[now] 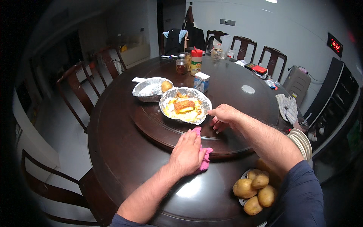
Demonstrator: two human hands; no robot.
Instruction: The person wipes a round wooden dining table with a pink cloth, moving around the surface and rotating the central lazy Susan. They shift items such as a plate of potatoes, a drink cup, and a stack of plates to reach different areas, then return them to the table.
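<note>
Beneath my left hand (188, 151) lies a pink cloth (206, 159), pressed against the edge of the turntable (158, 139) on a dark wooden round table (113, 159). My right hand (224, 117) is at the right rim of a foil bowl (207, 99) with browned food (184, 106) and yellow bits in it. The thumb and forefinger meet that rim; the other fingers hang curled over the turntable. Behind it to the left stands a second foil bowl (144, 98) with a potato (166, 86) in it.
Several potatoes (244, 188) rest on a plate at the lower right, near stacked bowls (302, 143) by my right arm. A small carton (202, 81), a red-lidded jar (196, 62) and a glass jar (181, 66) stand farther back. Gloves (287, 107) lie on the right.
</note>
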